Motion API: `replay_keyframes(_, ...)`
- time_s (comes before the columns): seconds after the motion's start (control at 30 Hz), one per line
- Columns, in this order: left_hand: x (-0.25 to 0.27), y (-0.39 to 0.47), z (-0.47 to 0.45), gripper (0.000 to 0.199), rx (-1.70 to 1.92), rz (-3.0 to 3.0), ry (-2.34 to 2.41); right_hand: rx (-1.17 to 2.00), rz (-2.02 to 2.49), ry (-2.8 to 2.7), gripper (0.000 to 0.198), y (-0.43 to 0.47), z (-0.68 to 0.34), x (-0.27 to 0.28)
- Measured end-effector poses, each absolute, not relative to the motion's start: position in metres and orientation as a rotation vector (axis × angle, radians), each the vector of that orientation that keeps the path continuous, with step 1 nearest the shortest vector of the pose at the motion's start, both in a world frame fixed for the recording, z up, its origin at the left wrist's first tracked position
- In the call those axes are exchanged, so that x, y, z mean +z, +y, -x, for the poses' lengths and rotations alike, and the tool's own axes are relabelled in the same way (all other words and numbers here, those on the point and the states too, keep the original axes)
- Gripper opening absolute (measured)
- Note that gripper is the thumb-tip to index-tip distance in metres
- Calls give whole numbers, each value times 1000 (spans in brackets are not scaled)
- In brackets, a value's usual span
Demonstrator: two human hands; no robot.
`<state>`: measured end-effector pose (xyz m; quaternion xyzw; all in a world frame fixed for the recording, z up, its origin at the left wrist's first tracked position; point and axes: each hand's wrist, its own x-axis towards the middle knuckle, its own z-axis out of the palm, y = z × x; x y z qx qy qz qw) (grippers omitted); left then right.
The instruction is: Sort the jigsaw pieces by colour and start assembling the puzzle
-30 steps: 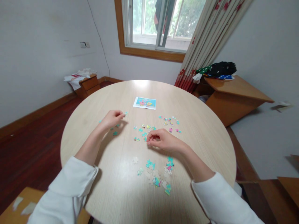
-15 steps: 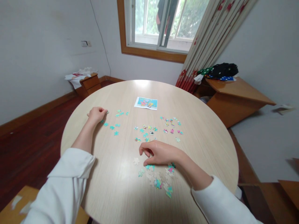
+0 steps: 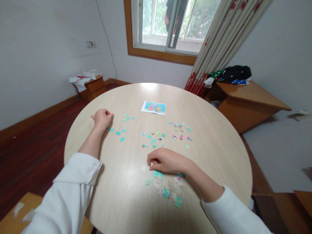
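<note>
At the table's left side, my left hand pinches a small jigsaw puzzle piece, mostly covered by the fingertips. Just below and right of it lie several loose teal puzzle pieces. My right hand is curled over the near pile, thumb and fingertips drawn together, and no piece shows between them. A pale puzzle piece lies just left of those fingertips. Beneath and in front of this hand is a mixed pile of puzzle pieces, some face down, partly hidden by the hand.
A printed picture sheet lies at the far middle of the round table. Colourful pieces form one group in the centre and another to the right. Beyond the table, a wooden desk holds clothes.
The thumb and fingers of my right hand have come closer together. My left hand keeps its pinch at nearly the same place. The whole view has shifted slightly.
</note>
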<state>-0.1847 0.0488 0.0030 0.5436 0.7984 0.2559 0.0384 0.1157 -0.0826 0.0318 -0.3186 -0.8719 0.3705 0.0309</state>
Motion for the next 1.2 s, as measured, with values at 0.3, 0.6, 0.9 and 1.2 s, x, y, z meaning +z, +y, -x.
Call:
replay_keyframes(0.3,3,55,147,35,523,-2063,2147,1108,969,-2714,5,-83,-115,31)
replay_keyframes(0.6,13,79,148,25,219,-2040,2164,1088,931,-2742,9,-84,-114,37)
replay_keyframes(0.9,17,91,152,20,41,-2071,2103,1052,910,-2752,10,-84,-115,36)
replay_keyframes(1.2,16,91,158,18,283,-2013,1987,1035,907,-2753,10,-84,-116,35)
